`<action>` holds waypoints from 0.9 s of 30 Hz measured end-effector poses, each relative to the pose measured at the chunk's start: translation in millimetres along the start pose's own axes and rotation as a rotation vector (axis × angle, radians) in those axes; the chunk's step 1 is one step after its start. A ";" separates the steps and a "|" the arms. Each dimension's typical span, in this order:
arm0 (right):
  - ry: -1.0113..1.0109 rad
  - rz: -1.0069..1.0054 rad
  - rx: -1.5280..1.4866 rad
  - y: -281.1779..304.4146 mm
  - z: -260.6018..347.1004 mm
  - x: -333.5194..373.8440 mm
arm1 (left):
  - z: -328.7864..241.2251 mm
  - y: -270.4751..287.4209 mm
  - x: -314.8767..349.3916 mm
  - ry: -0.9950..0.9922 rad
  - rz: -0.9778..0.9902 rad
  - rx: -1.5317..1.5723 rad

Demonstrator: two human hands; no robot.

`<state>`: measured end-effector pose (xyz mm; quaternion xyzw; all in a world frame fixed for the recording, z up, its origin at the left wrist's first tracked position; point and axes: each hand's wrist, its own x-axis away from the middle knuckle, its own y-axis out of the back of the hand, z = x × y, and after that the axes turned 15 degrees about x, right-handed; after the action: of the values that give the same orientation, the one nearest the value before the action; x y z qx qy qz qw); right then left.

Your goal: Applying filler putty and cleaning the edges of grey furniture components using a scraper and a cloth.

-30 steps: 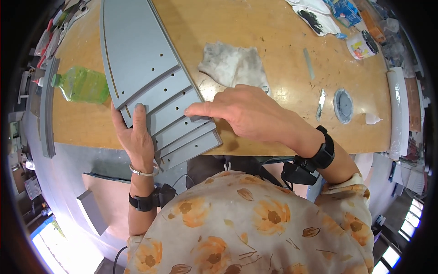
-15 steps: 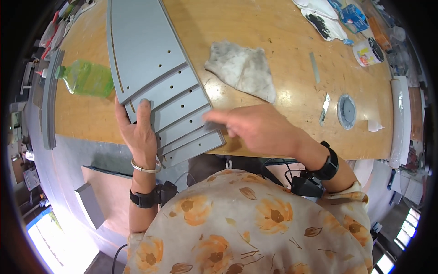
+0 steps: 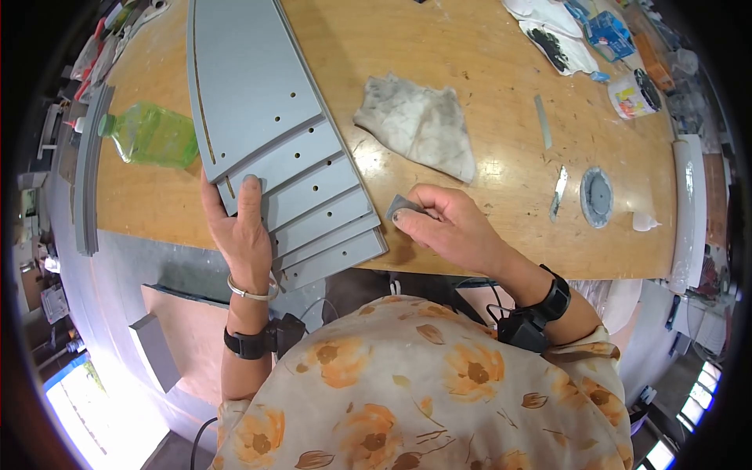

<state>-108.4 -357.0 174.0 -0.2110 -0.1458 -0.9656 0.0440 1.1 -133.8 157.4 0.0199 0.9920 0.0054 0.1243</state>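
Grey-painted boards with small drilled holes (image 3: 251, 70) lie fanned in a stack on the wooden table, overlapping like steps toward me. My left hand (image 3: 240, 235) grips the near left side of the stack, thumb on top and fingers at the edge. Just off the stack's right edge, my right hand (image 3: 450, 227) pinches a small folded dark grey piece that looks like sandpaper (image 3: 401, 207). It is apart from the boards. Beyond that hand lies a stained whitish cloth (image 3: 419, 125).
A green-tinted plastic bottle (image 3: 153, 135) lies left of the boards, beside long grey strips (image 3: 90, 172). To the right are a narrow blade (image 3: 558, 192), a round grey lid (image 3: 597, 197) and a tub (image 3: 633, 94). A wrapped roll (image 3: 686, 211) stands along the right edge.
My right hand has drawn back from the boards' right edge to the right, and the grey piece in its fingers now shows clearly. The left hand stays on the stack.
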 end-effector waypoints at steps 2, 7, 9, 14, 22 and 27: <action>0.020 -0.039 0.042 -1.2 0.6 -0.4 | 0.0 0.4 -0.3 -0.006 0.000 -0.003; -0.041 -0.078 0.086 -4.4 4.6 0.0 | -1.1 -0.2 -0.7 0.012 0.010 -0.013; -0.001 -0.094 0.147 -4.4 4.1 -0.5 | -0.2 0.4 -0.8 0.005 0.011 -0.020; 0.101 -0.126 0.092 -8.0 -2.8 2.3 | -0.9 -0.8 -0.5 0.002 -0.009 0.040; 0.456 -0.102 0.504 -1.4 -5.8 17.1 | -3.8 -0.3 0.8 0.018 -0.005 0.032; 0.423 -0.121 0.595 -4.0 -1.3 17.7 | -6.2 -1.7 1.7 0.042 -0.016 0.050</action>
<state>-125.5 -354.0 179.3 0.0244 -0.4201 -0.9040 0.0756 -2.1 -135.4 163.0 0.0149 0.9944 -0.0199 0.1031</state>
